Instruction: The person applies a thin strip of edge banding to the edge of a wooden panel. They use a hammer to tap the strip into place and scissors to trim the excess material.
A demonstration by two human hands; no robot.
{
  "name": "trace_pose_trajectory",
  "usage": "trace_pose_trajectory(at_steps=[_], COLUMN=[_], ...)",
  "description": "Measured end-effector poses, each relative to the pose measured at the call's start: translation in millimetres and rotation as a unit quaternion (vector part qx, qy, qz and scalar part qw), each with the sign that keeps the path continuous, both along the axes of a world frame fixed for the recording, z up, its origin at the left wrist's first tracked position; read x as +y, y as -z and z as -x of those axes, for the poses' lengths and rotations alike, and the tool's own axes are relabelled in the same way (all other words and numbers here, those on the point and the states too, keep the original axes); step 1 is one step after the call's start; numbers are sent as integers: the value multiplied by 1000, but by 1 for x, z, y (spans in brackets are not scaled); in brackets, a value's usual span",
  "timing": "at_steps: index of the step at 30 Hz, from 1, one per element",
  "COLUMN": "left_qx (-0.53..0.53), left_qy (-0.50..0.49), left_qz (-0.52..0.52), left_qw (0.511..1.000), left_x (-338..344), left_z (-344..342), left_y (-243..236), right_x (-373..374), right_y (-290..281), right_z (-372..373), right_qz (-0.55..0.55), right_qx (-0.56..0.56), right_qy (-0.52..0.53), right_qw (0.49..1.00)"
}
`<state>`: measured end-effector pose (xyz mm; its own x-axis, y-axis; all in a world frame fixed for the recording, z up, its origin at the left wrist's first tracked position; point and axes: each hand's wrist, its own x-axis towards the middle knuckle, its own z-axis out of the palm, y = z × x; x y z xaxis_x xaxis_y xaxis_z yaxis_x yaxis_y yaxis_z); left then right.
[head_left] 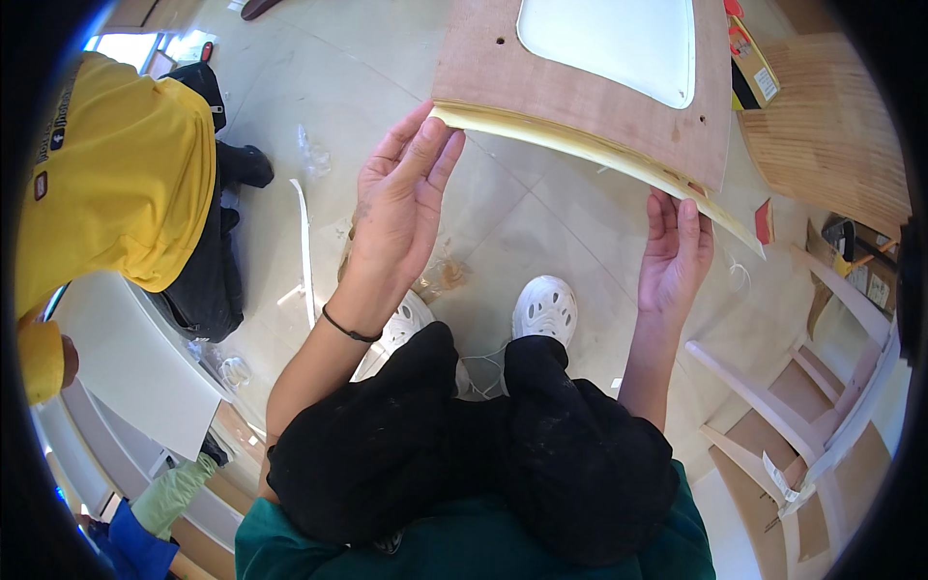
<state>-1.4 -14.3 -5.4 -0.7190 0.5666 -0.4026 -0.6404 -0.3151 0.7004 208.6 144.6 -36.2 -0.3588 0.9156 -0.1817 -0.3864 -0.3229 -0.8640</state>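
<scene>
A reddish-brown plywood panel (474, 63) with small holes and a rounded white inset (614, 43) stands in front of me. Along its near edge runs a pale yellow strip (570, 147), whose right end sticks out past the panel's corner. My left hand (411, 184) is closed on the strip at the panel's left corner, thumb on the near side. Near the strip's right end, my right hand (677, 246) pinches it between thumb and fingers, the fingertips partly hidden behind it. What the strip is made of I cannot tell.
A person in a yellow shirt (126, 174) crouches at the left beside a white board (145, 358). Pale wooden chair frames (812, 416) stand at the right, below a round-edged wooden board (822, 126). A white strip (304, 242) and plastic scraps (311, 150) lie on the tiled floor.
</scene>
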Motion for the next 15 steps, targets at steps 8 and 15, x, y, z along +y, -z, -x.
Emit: trace_pose_trajectory(at_steps=[8,15], left_qx=[-10,-12], left_qy=[-4,-4], left_qz=[13,11], left_qw=[1000,1000], left_x=[0,0], left_z=[-1,2], left_y=[-1,2], right_x=[-4,-8], right_y=[0,-8], right_z=[3,8], right_qz=[34,70], right_qx=[42,47], right_qy=[15,28], right_qw=[998,996])
